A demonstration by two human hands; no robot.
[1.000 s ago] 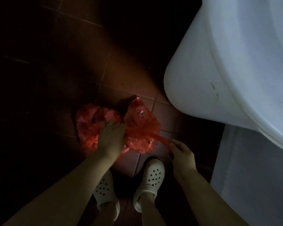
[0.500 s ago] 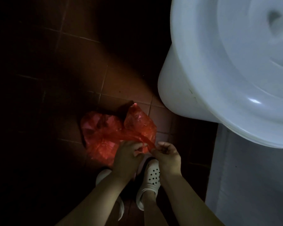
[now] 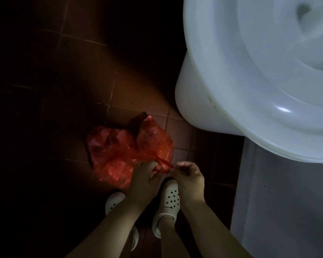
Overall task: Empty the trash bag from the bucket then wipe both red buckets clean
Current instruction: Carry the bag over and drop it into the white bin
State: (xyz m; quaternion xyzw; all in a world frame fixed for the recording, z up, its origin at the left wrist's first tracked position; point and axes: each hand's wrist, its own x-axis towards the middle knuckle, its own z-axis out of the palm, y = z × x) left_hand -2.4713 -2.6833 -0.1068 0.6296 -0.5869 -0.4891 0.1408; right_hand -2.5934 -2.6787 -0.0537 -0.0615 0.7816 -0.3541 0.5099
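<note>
The red trash bag [image 3: 123, 155] lies on the floor [image 3: 119, 94], a dim floor of brown tiles. It sits just in front of the person's feet. The bag is crumpled and puffy, with two lumps side by side. Its long way runs from left to right across the picture, and one pointy corner sticks up toward the far side.

Thin red handle strips [image 3: 162, 164] come out of the near right part of the bag and stretch toward the hands. The left hand [image 3: 145, 181] is touching the near edge of the bag, and its fingers [image 3: 153, 167] are curled and pinching the strips. The right hand [image 3: 189, 180] is just beside the left one, a little to the right of the bag. Its fingers [image 3: 183, 165] are curled in too, and they pinch the end of a strip. The two hands almost touch each other where the strips meet.

Both bare arms reach forward and down from the bottom of the picture, with the backs of the hands facing up.

The person wears white shoes [image 3: 169, 202] with small holes, and they stand right under the hands. A big white tub [image 3: 222, 90] fills the upper right, near the bag but not touching it. A pale wall panel [image 3: 278, 211] is below the tub on the right.
</note>
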